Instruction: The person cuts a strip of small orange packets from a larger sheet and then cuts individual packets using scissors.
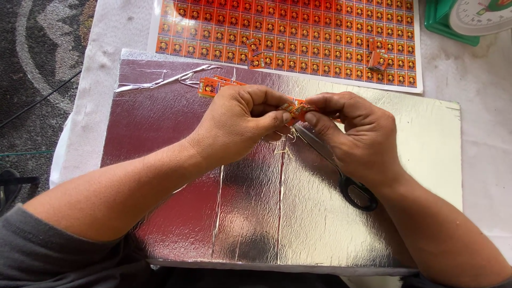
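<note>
My left hand (240, 121) and my right hand (356, 134) meet over the middle of a shiny silver foil sheet (250, 213). Both pinch a small orange printed label (298, 109) between thumbs and fingertips. Black-handled scissors (352, 189) lie on the foil under my right hand, blades pointing up-left, partly hidden by the hand. A few cut orange labels (209, 86) lie on the foil just beyond my left hand.
A large printed sheet of many orange labels (298, 32) lies at the far edge, with loose labels (377, 58) on it. A green kitchen scale (469, 18) stands at the top right. Thin foil strips (160, 81) lie top left. A patterned rug (37, 64) is at left.
</note>
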